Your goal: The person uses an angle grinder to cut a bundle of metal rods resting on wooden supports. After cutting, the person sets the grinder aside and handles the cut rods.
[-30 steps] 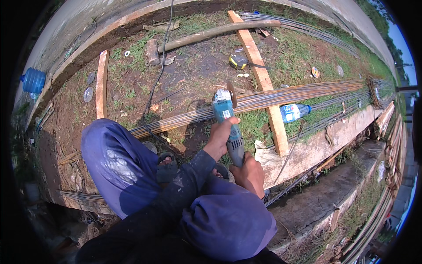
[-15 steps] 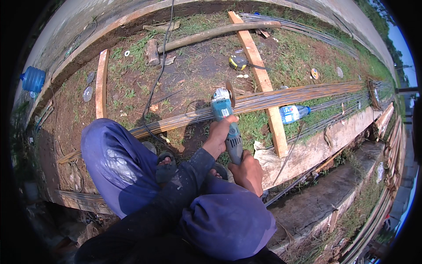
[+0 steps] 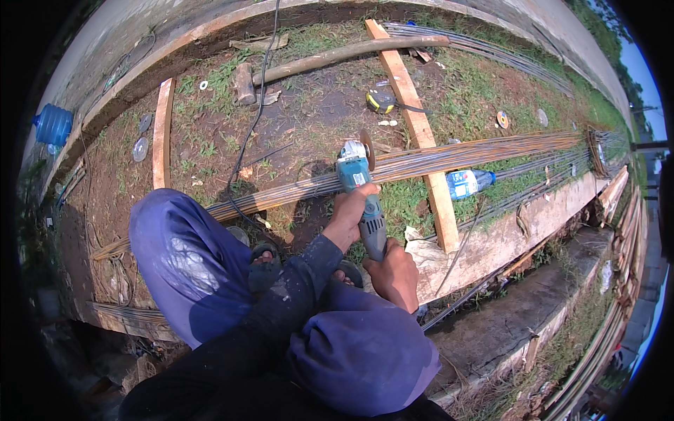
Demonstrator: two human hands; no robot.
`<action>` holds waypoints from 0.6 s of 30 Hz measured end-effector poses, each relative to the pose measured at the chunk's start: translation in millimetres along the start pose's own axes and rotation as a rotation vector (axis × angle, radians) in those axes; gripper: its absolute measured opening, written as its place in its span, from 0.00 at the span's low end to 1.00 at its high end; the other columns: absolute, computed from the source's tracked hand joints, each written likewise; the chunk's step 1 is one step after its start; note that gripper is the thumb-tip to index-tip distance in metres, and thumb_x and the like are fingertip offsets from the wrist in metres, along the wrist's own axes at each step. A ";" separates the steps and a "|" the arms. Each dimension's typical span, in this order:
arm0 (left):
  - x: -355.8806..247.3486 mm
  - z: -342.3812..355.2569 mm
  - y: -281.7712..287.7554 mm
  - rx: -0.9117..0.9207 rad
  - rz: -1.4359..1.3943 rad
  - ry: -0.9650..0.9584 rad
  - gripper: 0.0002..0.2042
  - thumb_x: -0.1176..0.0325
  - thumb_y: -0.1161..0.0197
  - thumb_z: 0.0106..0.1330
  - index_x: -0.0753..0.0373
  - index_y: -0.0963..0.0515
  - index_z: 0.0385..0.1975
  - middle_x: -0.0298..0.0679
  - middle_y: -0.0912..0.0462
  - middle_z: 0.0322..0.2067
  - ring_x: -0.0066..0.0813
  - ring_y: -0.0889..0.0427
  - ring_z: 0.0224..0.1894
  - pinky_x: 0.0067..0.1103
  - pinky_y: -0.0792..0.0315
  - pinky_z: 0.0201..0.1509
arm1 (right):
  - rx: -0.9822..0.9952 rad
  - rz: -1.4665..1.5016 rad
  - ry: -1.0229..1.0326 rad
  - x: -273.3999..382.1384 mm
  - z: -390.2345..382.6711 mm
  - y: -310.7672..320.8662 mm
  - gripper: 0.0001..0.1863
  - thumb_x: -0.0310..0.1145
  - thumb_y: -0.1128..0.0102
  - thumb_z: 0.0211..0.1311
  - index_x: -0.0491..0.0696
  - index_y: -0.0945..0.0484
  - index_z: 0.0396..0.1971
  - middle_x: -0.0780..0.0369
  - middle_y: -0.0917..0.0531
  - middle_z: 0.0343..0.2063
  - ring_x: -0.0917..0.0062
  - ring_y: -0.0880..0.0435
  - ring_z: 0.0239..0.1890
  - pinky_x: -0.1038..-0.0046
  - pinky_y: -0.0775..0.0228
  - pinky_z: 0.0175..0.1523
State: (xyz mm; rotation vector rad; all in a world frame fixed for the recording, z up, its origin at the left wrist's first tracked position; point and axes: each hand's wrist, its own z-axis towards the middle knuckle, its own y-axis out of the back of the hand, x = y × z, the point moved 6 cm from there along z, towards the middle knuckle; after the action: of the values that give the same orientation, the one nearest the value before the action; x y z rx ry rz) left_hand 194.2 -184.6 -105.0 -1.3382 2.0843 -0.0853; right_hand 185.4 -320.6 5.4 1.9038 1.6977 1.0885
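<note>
While both hands grip the teal angle grinder [image 3: 359, 189], I note its disc resting on the bundle of rusty steel rods [image 3: 449, 156], which lies across the ground and over a wooden plank [image 3: 414, 126]. Left hand [image 3: 349, 210] wraps the grinder's body just behind the head, fingers curled tight around it. Right hand [image 3: 395, 275] clamps the rear handle, fingers closed around it. Blue-trousered knees are folded up below, sandalled feet near the rods. I see a plastic bottle [image 3: 469, 183] lying just beside the plank, a yellow tape measure [image 3: 381, 101] further up on the dirt, and a black cable [image 3: 251, 126] trailing away across the grass.
</note>
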 end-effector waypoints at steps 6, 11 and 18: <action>-0.9 -4.3 -5.1 -0.001 0.003 0.011 0.12 0.66 0.30 0.58 0.63 0.20 0.38 0.33 0.22 0.27 0.26 0.23 0.27 0.29 0.28 0.32 | -0.020 -0.006 -0.006 -3.5 0.4 0.2 0.26 0.41 0.28 0.52 0.41 0.23 0.46 0.45 0.14 0.38 0.50 0.14 0.46 0.55 0.24 0.51; 0.3 0.8 -3.3 -0.002 0.004 0.013 0.13 0.66 0.30 0.58 0.64 0.20 0.39 0.34 0.22 0.28 0.26 0.22 0.27 0.29 0.28 0.32 | -0.021 0.016 0.011 -3.5 2.3 -0.6 0.25 0.41 0.28 0.52 0.41 0.22 0.45 0.44 0.14 0.38 0.49 0.14 0.46 0.55 0.24 0.51; -2.4 -3.6 -0.1 -0.007 0.012 0.018 0.14 0.66 0.29 0.58 0.65 0.20 0.40 0.34 0.22 0.29 0.27 0.22 0.28 0.30 0.28 0.33 | -0.007 0.045 0.010 -1.0 0.7 -1.7 0.26 0.41 0.28 0.52 0.40 0.22 0.46 0.44 0.14 0.37 0.49 0.14 0.46 0.55 0.24 0.51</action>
State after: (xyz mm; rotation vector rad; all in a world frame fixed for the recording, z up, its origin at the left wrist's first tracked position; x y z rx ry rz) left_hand 193.0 -183.6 -101.0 -1.3335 2.1090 -0.0849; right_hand 184.8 -321.0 3.4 1.9444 1.6612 1.1214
